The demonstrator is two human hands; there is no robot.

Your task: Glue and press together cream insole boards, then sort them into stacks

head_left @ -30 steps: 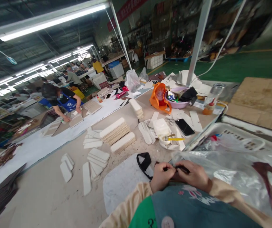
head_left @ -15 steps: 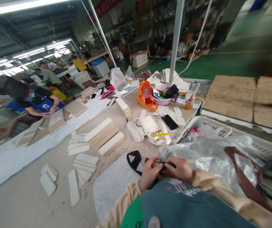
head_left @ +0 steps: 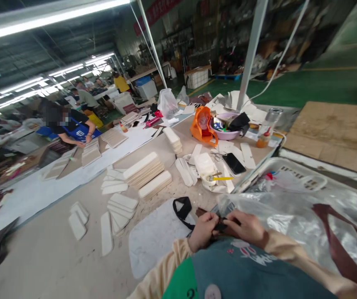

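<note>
My left hand [head_left: 203, 230] and my right hand [head_left: 247, 226] meet close to my chest, both pinching a small dark brown leather piece [head_left: 220, 225] between their fingertips. A black strap loop [head_left: 183, 209] lies on a white marble slab [head_left: 156, 236] just left of my left hand. Crumpled clear plastic [head_left: 293, 216] covers the basket right behind my right hand.
Stacks of cream padded strips [head_left: 145, 170] and loose ones [head_left: 120, 205] lie on the beige table [head_left: 50, 257]. Farther off sit a phone [head_left: 233, 162], an orange bag [head_left: 203, 126] and a pink bowl [head_left: 228, 133]. A white basket [head_left: 299, 176] stands at right. A person in a blue apron [head_left: 72, 131] works across the table.
Only the view has shifted a little. My hands stay together on the dark piece with small finger movements.
</note>
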